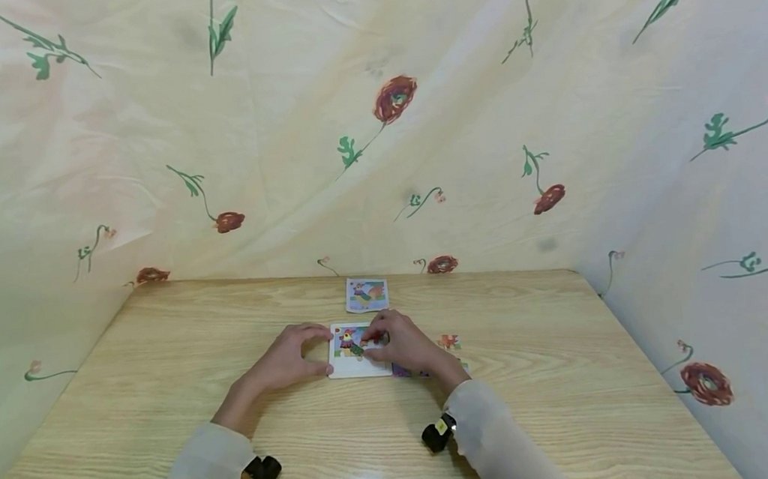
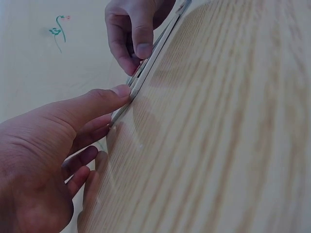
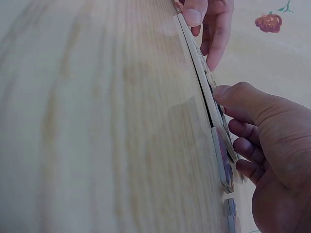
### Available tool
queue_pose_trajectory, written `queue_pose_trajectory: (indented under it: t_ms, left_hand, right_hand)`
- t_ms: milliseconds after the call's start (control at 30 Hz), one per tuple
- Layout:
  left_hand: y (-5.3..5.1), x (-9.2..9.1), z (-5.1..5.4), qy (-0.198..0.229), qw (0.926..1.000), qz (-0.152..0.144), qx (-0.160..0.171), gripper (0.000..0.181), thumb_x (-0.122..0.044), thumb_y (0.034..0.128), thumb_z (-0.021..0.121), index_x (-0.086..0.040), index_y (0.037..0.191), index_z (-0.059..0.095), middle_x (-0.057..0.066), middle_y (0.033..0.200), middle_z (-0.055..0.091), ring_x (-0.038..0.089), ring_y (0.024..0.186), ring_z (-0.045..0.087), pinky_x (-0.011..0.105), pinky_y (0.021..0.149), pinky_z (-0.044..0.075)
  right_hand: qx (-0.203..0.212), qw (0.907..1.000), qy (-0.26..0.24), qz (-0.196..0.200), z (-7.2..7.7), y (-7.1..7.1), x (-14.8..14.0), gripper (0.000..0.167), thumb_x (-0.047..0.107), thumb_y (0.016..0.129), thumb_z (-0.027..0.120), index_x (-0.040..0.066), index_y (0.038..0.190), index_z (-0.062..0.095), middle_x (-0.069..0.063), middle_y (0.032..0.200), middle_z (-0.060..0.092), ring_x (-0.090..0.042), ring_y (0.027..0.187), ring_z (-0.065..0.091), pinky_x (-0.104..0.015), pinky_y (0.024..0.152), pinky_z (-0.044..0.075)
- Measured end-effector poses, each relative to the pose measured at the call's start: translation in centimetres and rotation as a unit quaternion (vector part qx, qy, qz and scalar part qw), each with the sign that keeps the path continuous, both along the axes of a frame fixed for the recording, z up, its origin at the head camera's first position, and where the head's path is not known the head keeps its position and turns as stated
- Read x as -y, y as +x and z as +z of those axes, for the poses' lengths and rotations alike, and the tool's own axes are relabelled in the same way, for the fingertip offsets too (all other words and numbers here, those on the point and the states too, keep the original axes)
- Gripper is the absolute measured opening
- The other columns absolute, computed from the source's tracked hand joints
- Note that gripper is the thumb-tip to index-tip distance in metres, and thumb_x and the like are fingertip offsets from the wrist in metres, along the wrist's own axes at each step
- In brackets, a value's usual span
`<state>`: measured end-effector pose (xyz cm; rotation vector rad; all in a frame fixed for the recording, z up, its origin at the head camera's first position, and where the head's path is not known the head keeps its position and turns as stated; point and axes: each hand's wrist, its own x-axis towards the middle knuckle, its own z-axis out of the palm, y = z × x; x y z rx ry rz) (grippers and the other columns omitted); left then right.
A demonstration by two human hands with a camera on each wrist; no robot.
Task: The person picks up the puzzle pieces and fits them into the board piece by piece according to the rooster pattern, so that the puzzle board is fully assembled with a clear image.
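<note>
A white-framed puzzle board (image 1: 360, 371) lies flat on the table, its upper part showing a coloured bird picture. My left hand (image 1: 289, 357) grips the board's left side, thumb at the near corner and fingers at the far one. Over the board's right half, my right hand (image 1: 402, 343) pinches a small puzzle piece, mostly hidden by the fingers. In the left wrist view, the left hand's thumb (image 2: 104, 104) lies on the board's edge. The right wrist view shows the right hand (image 3: 279, 141) low over the board (image 3: 197, 68), thumb touching its upper side.
Beyond the board lies a square picture card (image 1: 366, 295) with a similar bird. Loose puzzle pieces (image 1: 449, 342) lie to the right, some partly behind the right wrist. A wooden table (image 1: 214, 313) meets a flowered cloth (image 1: 294, 126) at the back and sides.
</note>
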<state>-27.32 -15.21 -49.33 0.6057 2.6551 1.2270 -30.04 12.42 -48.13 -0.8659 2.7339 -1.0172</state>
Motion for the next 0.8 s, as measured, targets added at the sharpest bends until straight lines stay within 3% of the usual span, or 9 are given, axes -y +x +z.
queue_pose_trajectory:
  t_ms: [533,800]
  left_hand:
    - [0.02,-0.09,0.02,0.003,1.0,-0.002,-0.001,0.056,-0.039,0.0865,0.083,-0.021,0.136,0.066,0.004,0.153,0.054,0.037,0.147,0.038,0.065,0.117,0.034]
    - [0.16,-0.17,0.32,0.004,1.0,-0.001,-0.001,0.055,-0.037,0.0869,0.083,-0.02,0.136,0.066,0.005,0.152,0.054,0.037,0.146,0.038,0.065,0.117,0.034]
  right_hand:
    - [0.001,0.9998,-0.018,-0.004,0.24,0.36,0.73,0.023,0.021,0.088,0.083,0.011,0.109,0.081,-0.003,0.111,0.066,-0.015,0.102,0.055,-0.03,0.086,0.051]
    - [-0.015,0.9998,-0.01,-0.003,0.14,0.52,0.96,0.02,0.018,0.088,0.083,0.012,0.107,0.082,-0.003,0.109,0.067,-0.015,0.102,0.055,-0.028,0.084,0.049]
